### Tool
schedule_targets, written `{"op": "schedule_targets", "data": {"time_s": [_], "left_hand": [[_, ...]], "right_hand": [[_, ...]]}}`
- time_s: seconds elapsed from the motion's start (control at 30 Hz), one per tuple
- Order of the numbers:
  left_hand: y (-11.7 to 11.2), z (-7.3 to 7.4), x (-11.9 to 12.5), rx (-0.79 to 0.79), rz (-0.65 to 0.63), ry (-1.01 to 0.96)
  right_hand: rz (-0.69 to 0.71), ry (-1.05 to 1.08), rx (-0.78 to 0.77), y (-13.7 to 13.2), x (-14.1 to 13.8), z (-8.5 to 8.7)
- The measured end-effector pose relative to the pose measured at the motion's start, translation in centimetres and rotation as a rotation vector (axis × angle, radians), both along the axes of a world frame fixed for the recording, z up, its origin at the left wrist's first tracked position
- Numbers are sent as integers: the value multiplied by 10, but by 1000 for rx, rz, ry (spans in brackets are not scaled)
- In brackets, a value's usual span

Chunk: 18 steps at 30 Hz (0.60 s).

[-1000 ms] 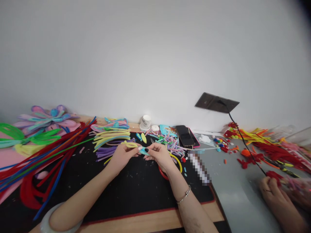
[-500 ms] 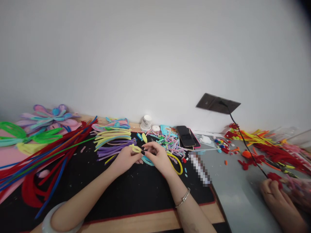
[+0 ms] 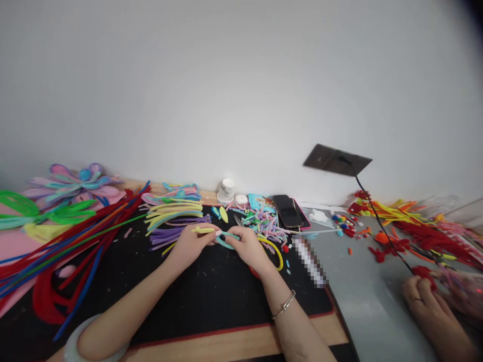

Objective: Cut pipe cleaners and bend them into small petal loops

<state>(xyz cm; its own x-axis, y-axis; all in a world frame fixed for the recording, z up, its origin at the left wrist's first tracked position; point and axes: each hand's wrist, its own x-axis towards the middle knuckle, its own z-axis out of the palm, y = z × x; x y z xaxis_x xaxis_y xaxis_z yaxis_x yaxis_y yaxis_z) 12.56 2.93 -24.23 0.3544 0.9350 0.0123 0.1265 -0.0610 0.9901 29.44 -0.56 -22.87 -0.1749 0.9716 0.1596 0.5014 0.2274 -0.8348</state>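
My left hand is closed in a pinch on a short yellow pipe cleaner, whose end sticks out above the fingers. My right hand pinches a curved light blue pipe cleaner. The fingertips of both hands nearly meet above the black mat, and the two pieces come close together there; whether they are joined I cannot tell. Partly under my right hand lies a pair of scissors, its blade tip beyond the fingers. Purple pipe cleaners lie just left of my left hand.
Cut pipe-cleaner pieces, phones and a paper cup line the back. Long red and blue pipe cleaners cover the left side. On the grey table at right, a co-worker's hand touches a red fuzzy piece.
My fingertips have shifted slightly, and more of the light blue pipe cleaner shows between my hands. The yellow loop above my left hand now looks like a straighter piece.
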Motion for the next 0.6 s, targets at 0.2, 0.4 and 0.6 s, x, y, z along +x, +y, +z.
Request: {"op": "schedule_targets", "data": {"time_s": [0.2,0.4,0.6], "left_hand": [[1,3,-2,117,-7,102],[3,1,-3,93,-35,72],[2,-1,-5,47,-131,38]], "right_hand": [[25,-78,57,-2,-1,1],[56,25,-22,1,3,-2],[58,319,-251,5,12,-5]]}}
